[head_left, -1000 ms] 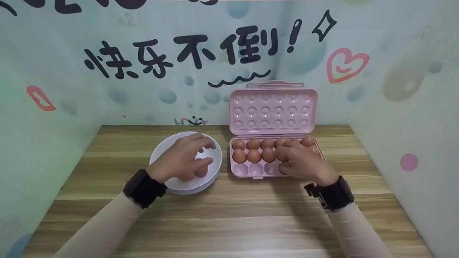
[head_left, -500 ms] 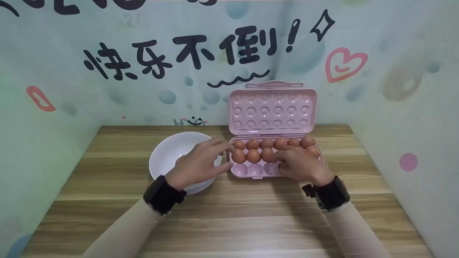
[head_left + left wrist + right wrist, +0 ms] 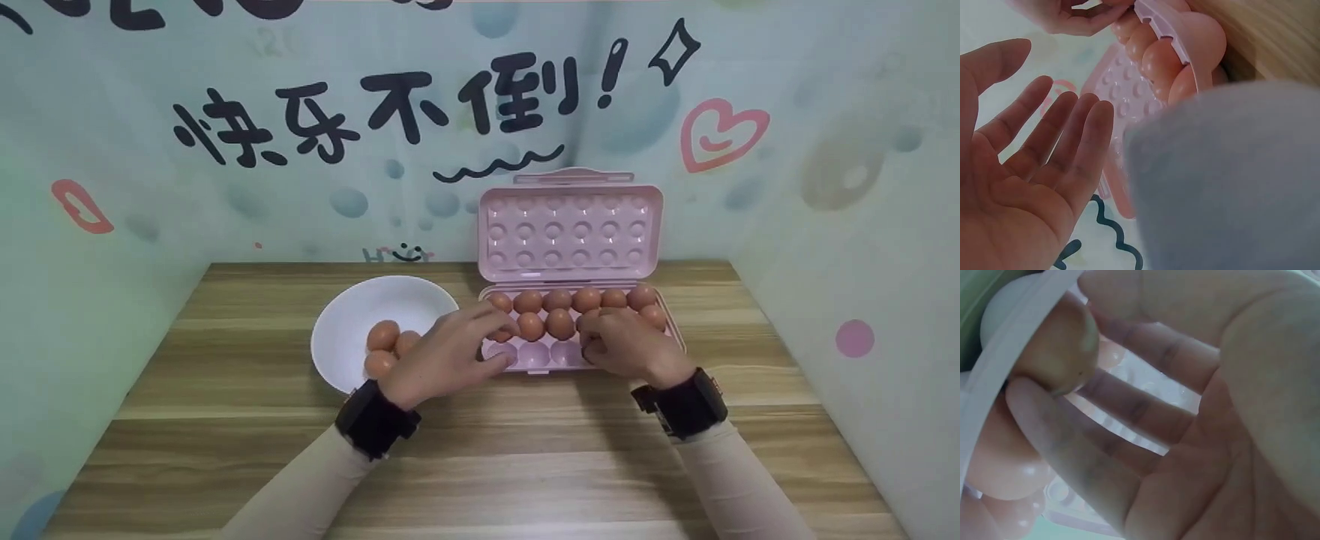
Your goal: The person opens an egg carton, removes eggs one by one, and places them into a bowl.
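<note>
A pink egg carton (image 3: 534, 354) stands with its lid (image 3: 570, 232) raised. Brown eggs (image 3: 557, 301) fill its back row, and more sit in the middle row. My left hand (image 3: 454, 349) hovers over the carton's front left corner; the left wrist view shows that palm (image 3: 1033, 169) bare, fingers extended. Inside the carton's right part, my right hand (image 3: 634, 345) curls its fingers round an egg (image 3: 1061, 343), seen up close in the right wrist view. To the left, a white bowl (image 3: 337, 330) holds eggs (image 3: 383, 334), partly hidden by my left hand.
The wooden table (image 3: 487, 465) carries bowl and carton side by side near its back edge. A printed cloth wall (image 3: 300, 210) rises directly behind, with side walls left and right. Front cups (image 3: 502, 354) at the carton's left hold no eggs.
My left hand has moved right, from over the bowl to the carton's left end, uncovering eggs in the bowl. The right hand stays nearly in place at the carton.
</note>
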Motion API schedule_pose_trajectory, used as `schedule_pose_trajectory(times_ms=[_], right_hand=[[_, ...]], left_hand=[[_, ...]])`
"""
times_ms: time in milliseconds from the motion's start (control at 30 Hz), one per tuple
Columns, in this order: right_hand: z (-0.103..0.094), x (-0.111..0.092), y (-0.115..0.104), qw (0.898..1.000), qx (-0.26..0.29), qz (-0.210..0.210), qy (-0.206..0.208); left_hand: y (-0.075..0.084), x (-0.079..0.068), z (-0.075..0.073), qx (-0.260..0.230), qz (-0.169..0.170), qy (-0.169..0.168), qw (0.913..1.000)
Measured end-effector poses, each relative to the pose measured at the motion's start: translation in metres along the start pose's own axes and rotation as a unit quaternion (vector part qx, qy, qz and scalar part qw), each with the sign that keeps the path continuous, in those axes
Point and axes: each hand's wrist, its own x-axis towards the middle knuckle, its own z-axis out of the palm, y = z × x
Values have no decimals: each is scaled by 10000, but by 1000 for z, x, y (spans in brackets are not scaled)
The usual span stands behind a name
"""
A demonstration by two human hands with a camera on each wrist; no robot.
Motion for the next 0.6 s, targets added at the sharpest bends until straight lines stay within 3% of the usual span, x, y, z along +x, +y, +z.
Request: schedule_pose_trajectory(times_ms=[200, 433, 600], right_hand=[[2, 2, -1, 9990, 66, 447, -22], [4, 3, 1, 9989, -148, 435, -40], [-2, 3, 1, 9985, 150, 521, -98]], left_hand=[[-1, 2, 10, -2, 10, 65, 10000], [0, 2, 14, -118, -134, 33, 9998], [0, 4, 15, -138, -269, 19, 9995]])
